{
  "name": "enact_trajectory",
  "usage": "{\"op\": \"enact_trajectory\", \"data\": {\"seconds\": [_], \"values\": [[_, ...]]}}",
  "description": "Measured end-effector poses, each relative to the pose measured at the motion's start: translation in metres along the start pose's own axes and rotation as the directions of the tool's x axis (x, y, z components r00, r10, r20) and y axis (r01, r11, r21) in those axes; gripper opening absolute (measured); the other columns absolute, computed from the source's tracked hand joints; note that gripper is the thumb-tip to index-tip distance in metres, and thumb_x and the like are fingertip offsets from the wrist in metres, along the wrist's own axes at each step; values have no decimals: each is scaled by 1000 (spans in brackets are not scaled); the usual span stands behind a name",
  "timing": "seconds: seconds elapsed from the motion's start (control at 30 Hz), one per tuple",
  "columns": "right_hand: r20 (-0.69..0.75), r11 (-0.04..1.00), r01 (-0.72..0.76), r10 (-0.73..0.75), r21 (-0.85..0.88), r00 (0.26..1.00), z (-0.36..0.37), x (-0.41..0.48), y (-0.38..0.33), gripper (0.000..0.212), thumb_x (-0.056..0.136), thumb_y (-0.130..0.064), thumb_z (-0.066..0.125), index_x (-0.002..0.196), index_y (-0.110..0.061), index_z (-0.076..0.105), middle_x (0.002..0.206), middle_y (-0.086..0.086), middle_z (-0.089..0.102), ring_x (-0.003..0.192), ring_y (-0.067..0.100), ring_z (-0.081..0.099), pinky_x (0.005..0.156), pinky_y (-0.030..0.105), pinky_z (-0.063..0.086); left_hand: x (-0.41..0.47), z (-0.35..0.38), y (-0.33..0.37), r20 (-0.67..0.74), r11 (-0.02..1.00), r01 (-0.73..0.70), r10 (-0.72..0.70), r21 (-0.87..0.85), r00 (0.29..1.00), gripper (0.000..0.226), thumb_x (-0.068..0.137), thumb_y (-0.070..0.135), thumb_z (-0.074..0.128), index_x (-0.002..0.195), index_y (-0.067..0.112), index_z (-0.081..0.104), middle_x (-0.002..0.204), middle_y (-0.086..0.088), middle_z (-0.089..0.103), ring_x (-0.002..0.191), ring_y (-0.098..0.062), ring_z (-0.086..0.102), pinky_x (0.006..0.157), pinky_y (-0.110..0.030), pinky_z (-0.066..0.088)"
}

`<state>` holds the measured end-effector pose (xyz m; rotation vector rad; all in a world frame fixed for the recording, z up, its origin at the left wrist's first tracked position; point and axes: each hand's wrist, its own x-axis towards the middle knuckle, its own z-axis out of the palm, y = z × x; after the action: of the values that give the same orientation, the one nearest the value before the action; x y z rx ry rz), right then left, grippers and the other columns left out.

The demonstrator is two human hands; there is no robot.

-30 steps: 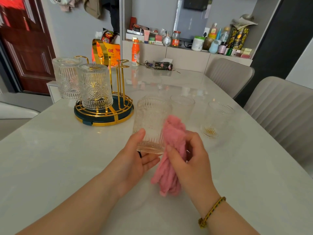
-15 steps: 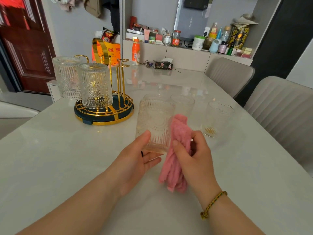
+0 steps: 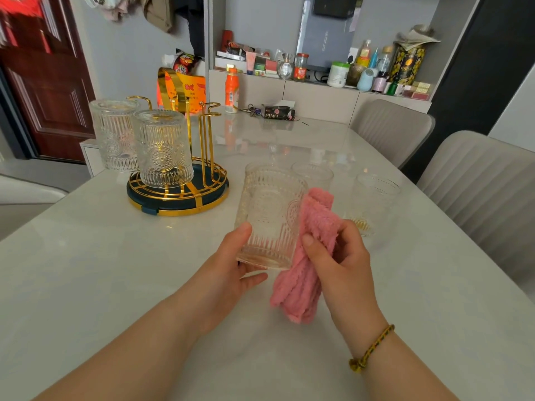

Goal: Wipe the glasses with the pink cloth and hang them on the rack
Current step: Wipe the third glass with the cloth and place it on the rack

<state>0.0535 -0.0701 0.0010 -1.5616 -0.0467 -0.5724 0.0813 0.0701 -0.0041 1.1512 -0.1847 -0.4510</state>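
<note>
My left hand grips an embossed clear glass by its base, holding it upright above the table. My right hand holds the pink cloth against the glass's right side; the cloth hangs down below my palm. Two more glasses stand upright on the table behind, one partly hidden by the held glass and one to the right. The gold rack with a dark round base sits at the left, with two glasses hung upside down on it.
The pale marble table stretches ahead. An orange bottle, keys and a dark packet lie at its far end. Two grey chairs stand along the right side. A cluttered shelf runs along the back wall.
The glass has risen a little and come closer to upright. The cloth has slid up along its right side with my right hand.
</note>
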Motion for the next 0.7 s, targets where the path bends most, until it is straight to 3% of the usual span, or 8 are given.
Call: {"op": "enact_trajectory", "data": {"seconds": [0.13,0.23,0.33,0.43,0.57,0.6,0.7], "values": [[-37,999,29,-29,17,999,0,-2,-2,25,79,1,60,73,-21,50,56,-18,60,53,-5,51,54,11,44,-1,-1,2,21,995,-59,57,80,998,34,71,49,45,91,26,59,90,7,71,93,-12,62,88,-25,48],[-69,998,61,-63,-31,996,-2,0,-4,26,79,2,60,74,-22,50,58,-22,60,53,-7,51,54,8,43,0,-3,0,20,978,-87,85,190,996,43,70,57,48,96,25,59,89,10,74,91,-7,68,85,-18,52],[-59,992,84,-90,-97,994,-5,2,-5,29,79,2,61,74,-25,52,63,-17,61,58,-6,53,56,8,43,3,-3,-2,-6,987,-13,14,160,1000,50,70,49,46,107,17,55,98,0,72,88,-14,70,85,-24,52],[0,975,143,-145,-172,989,-3,-1,-1,30,77,1,62,75,-27,51,76,-17,58,68,-5,53,62,7,43,4,1,-1,-9,990,90,-90,111,996,31,88,37,42,106,15,55,101,-8,67,87,-20,66,83,-28,50],[151,933,265,-234,-244,961,5,-8,0,18,66,-21,58,79,-32,51,96,-23,54,88,-7,53,73,5,40,6,-5,-4,20,986,60,-64,154,998,55,66,43,72,112,17,56,97,-4,71,91,-19,67,89,-32,52],[158,937,265,-233,-228,960,6,-7,-1,18,66,-23,57,79,-33,51,97,-24,54,88,-7,53,73,5,40,6,-6,-4,26,985,35,-40,169,999,63,58,46,71,112,18,56,95,-1,73,91,-17,68,88,-31,53],[67,966,209,-201,-151,977,0,-1,-2,27,74,-7,62,78,-32,52,85,-30,59,77,-9,55,68,5,41,5,-7,-4,58,986,-23,13,166,998,71,46,51,64,110,21,56,95,1,74,90,-15,69,83,-27,55]]}}
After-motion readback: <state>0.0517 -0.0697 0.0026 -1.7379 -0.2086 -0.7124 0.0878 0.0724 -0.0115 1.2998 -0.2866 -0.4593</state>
